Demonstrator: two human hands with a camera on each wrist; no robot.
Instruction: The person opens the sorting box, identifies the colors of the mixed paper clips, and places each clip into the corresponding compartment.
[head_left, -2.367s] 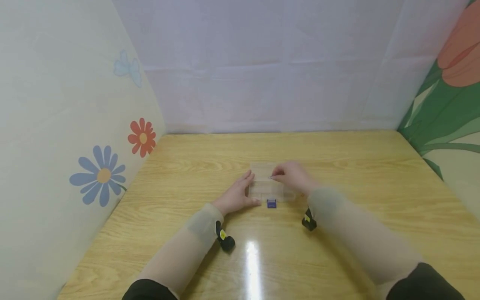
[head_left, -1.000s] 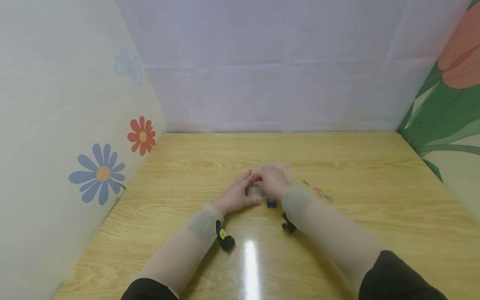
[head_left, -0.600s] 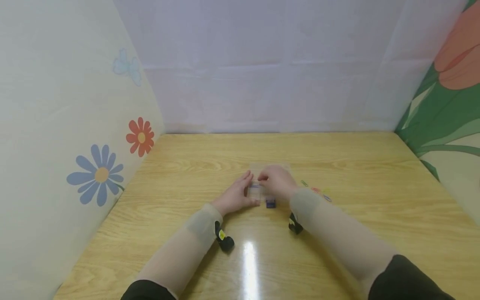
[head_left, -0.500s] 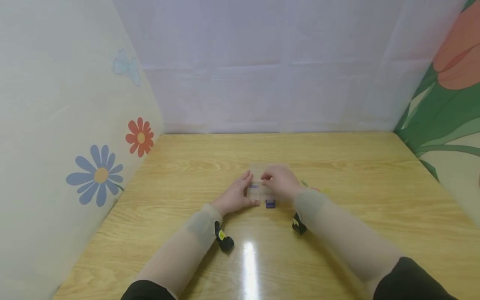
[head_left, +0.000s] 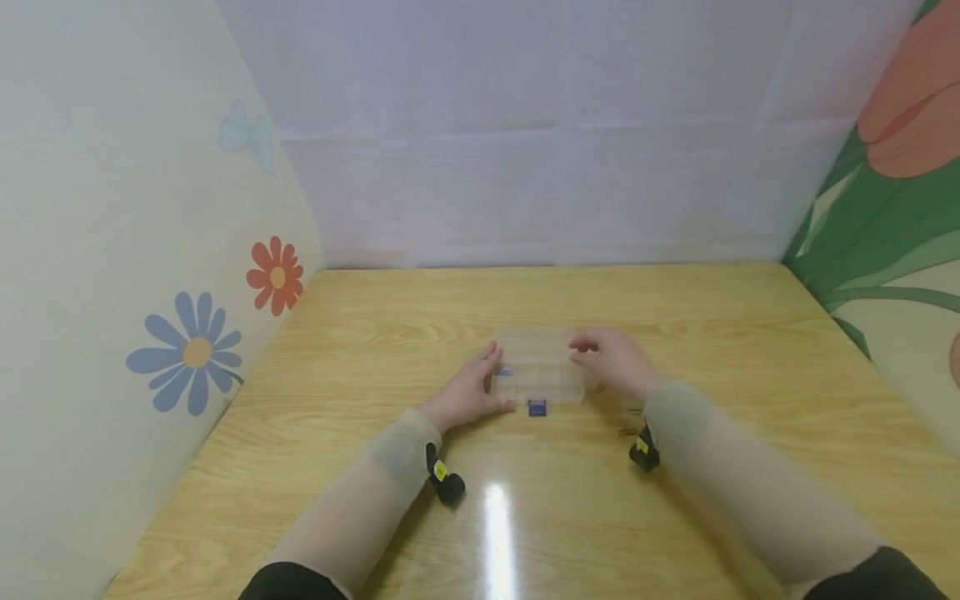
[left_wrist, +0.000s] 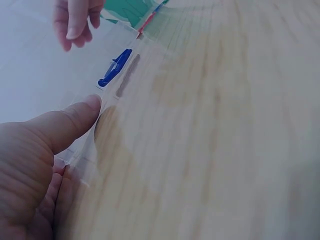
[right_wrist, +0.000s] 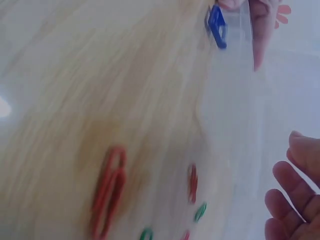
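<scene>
A clear plastic compartment box [head_left: 551,377] lies on the table with its lid [head_left: 532,343] folded back. My left hand [head_left: 467,392] grips its left end, thumb [left_wrist: 75,122] along the front wall and fingers at the side. Small blue paper clips [head_left: 504,372] lie in the left compartment beside that hand. A blue latch [head_left: 537,407] juts from the box's front. At the box's right end hovers my right hand [head_left: 613,362], fingers loosely bent with nothing visible between them. Below it, in the right wrist view, lie a red paper clip [right_wrist: 108,192] and a green one [right_wrist: 200,212].
Several more paper clips [right_wrist: 193,183] are scattered on the wooden table [head_left: 375,333] right of the box, partly hidden by the right forearm in the head view. A white cloth backdrop [head_left: 450,167] stands behind, with painted side panels left and right.
My right hand has gone from the box's left compartment back to its right end. Blue paper clips now show in that compartment. The left hand has stayed on the box.
</scene>
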